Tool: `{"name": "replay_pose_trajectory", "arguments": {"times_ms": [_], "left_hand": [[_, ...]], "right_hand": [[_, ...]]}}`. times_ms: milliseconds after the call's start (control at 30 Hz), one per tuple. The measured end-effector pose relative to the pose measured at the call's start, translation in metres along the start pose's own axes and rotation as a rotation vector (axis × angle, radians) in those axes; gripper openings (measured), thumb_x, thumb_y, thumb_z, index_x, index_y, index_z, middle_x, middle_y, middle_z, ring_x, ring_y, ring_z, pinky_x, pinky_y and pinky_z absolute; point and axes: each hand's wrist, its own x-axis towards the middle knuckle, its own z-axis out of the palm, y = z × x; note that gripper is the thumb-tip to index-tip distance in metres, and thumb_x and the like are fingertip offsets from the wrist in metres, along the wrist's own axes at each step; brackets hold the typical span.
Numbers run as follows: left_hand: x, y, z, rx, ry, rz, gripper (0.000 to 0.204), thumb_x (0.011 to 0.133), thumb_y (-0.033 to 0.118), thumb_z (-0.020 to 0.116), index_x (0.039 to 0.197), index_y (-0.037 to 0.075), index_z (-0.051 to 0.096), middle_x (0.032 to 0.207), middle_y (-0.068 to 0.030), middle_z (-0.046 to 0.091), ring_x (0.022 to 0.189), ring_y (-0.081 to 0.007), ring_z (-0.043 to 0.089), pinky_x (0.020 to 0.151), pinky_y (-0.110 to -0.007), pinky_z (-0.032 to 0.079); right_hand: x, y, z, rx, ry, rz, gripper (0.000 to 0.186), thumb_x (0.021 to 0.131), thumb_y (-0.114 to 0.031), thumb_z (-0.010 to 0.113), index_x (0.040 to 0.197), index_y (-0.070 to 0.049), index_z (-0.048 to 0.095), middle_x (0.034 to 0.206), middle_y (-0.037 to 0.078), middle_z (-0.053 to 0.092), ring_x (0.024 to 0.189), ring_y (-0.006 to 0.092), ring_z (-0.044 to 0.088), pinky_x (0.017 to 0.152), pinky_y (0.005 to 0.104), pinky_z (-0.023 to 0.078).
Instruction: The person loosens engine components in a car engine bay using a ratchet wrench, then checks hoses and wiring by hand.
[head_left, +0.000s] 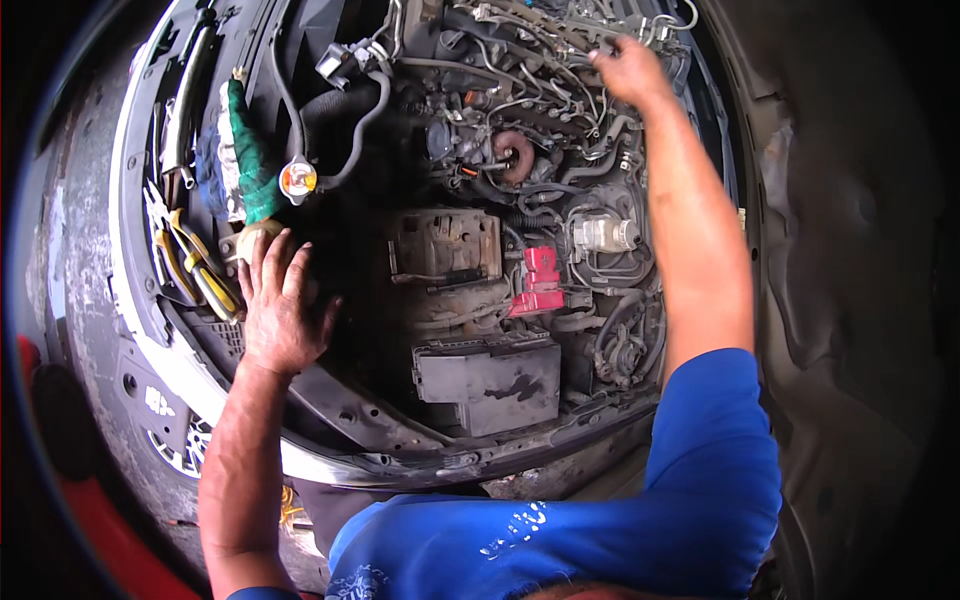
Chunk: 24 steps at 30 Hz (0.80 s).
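My left hand (285, 310) is spread at the left side of the engine bay, fingertips resting on a tan rounded object (255, 235) below a green wrapped cloth (250, 165). Yellow-handled pliers (205, 280) and other hand tools lie just left of it on the front panel. My right hand (632, 72) reaches to metal pipes and fittings (545, 30) on the engine at the top, fingers curled; what they grip is too small to make out.
Around the engine bay are a hose with a metal cap (298, 180), a bare battery tray (445, 245), a red plastic cover (538, 280) and a black box (485, 385). The white body edge (145, 330) curves along the left. A dark padded surface (830, 300) lies at the right.
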Motion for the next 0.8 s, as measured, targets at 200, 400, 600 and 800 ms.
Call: {"name": "replay_pose_trajectory", "arguments": {"times_ms": [200,400,600,800], "left_hand": [[0.013,-0.003,0.009,0.101,-0.085,0.017,0.06,0.079,0.031,0.075,0.132,0.012,0.056,0.15,-0.0122,0.04,0.146,-0.0361,0.026,0.115,-0.066,0.013],[0.012,-0.004,0.016,0.143,-0.045,0.006,0.049,0.08,0.026,0.071,0.125,0.01,0.06,0.147,-0.0128,0.044,0.146,-0.0366,0.027,0.116,-0.063,0.014],[0.012,-0.004,0.016,0.144,-0.057,-0.023,0.05,0.08,0.027,0.071,0.126,0.011,0.06,0.146,-0.0124,0.046,0.145,-0.037,0.028,0.115,-0.063,0.015],[0.01,-0.008,0.018,0.154,-0.045,-0.009,0.041,0.08,0.026,0.07,0.117,0.011,0.066,0.145,-0.0121,0.047,0.145,-0.0368,0.029,0.115,-0.062,0.016]], "right_hand": [[0.061,0.032,-0.008,-0.388,0.044,0.019,0.066,0.083,-0.03,0.07,0.136,0.002,0.049,0.146,0.027,0.041,0.141,0.0411,0.031,0.116,0.043,0.032],[0.096,0.035,0.0,-0.713,-0.131,0.033,0.07,0.083,-0.029,0.066,0.142,0.001,0.044,0.156,0.024,0.029,0.148,0.0416,0.018,0.121,0.052,0.016],[0.107,0.027,-0.002,-0.791,-0.242,0.089,0.048,0.09,-0.023,0.059,0.136,-0.01,0.058,0.145,0.014,0.052,0.135,0.0338,0.048,0.11,0.0535,0.036],[0.101,-0.002,-0.016,-0.77,-0.355,0.145,0.04,0.087,-0.012,0.058,0.126,-0.014,0.067,0.134,0.012,0.062,0.127,0.0307,0.057,0.107,0.0527,0.039]]}}
